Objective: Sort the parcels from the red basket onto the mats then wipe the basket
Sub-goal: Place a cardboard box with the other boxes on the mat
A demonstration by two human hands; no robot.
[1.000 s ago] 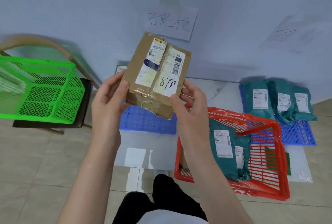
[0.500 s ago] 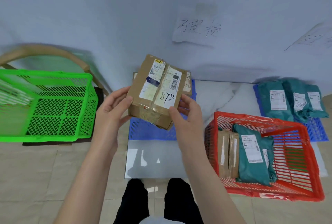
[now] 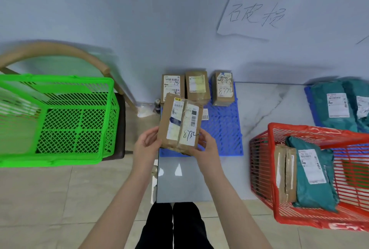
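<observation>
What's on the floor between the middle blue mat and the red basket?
Only bare marbled floor, seen in the head view, between the blue mat and the red basket.

Head-worn view — forward and down

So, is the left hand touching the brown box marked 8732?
Touching. The head view shows the left hand gripping the brown box at its lower left edge, thumb on the cardboard, no gap between them.
</observation>
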